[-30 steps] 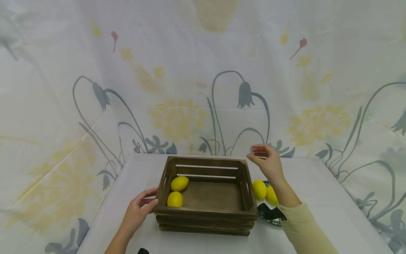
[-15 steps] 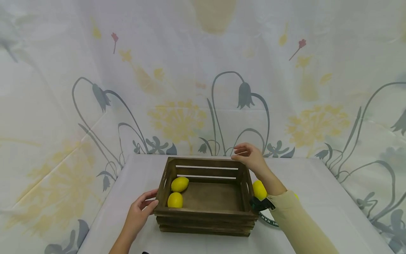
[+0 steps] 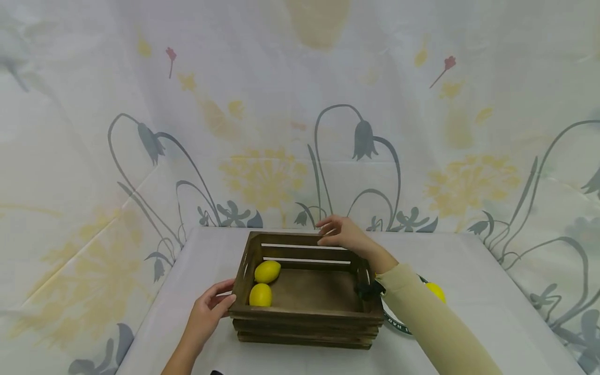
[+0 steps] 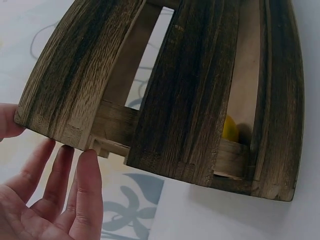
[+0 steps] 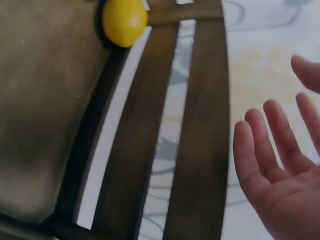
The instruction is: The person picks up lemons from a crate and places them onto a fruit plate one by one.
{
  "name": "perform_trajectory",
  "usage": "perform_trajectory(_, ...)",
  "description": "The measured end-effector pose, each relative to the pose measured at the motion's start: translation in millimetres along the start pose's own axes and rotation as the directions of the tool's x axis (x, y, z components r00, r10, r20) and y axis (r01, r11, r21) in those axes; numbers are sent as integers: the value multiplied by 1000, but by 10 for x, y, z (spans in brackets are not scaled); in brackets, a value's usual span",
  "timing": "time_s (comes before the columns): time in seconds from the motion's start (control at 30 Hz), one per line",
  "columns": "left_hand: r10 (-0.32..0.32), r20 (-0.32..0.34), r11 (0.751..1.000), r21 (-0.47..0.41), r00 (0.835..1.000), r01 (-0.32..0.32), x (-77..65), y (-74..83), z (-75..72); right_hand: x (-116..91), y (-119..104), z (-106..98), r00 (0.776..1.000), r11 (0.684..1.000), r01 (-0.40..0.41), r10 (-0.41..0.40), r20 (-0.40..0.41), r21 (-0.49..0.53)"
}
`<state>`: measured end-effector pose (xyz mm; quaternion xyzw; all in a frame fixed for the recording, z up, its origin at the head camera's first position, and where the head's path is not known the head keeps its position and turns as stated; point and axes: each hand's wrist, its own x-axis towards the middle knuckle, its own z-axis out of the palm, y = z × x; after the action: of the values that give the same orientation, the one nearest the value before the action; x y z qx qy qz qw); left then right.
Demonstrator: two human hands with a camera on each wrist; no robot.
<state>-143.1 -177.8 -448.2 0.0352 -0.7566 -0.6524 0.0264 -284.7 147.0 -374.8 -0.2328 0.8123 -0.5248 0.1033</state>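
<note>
In the head view, the crate point(image 3: 307, 322) stretches lengthwise rightward from my left hand point(image 3: 211, 304). Two lemons point(image 3: 267, 272) lie inside, just past its fingertips. My right hand point(image 3: 349, 238), nearest the far wall, holds nothing.

Left wrist: my spread fingers point(image 4: 90, 175) touch the crate.

Right wrist: my bent, parted fingers sit apart from the slats.

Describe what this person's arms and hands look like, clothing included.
A plain pale-yellow sleeve reaches the right wrist, with a black device near its cuff. The left forearm shows no sleeve. Left hand and right hand are both gloveless.
</note>
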Motion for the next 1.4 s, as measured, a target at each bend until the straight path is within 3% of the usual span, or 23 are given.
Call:
perform_trajectory(0.2,-13,11,1000,3,1000,13,21,14,17,132,65,166,986,999,40,-39,160,-5)
perform_trajectory(0.43,-36,4,999,12,999,36,18,11,-4,296,156,416,945,996,86,-81,316,-3)
perform_trajectory(0.73,-27,-4,1000,-5,1000,27,11,-12,-19,481,299,714,892,979,186,-132,433,-85)
perform_trajectory(1.0,-14,-9,1000,-11,1000,14,14,-12,-5,604,368,904,846,927,307,-162,509,-216)
perform_trajectory(1.17,-21,-5,1000,-9,1000,21,18,-4,0,654,407,991,832,896,340,-145,535,-286)
perform_trajectory(1.4,-27,-6,1000,-9,1000,27,8,-2,-24,649,368,1123,834,847,300,-11,551,-438)
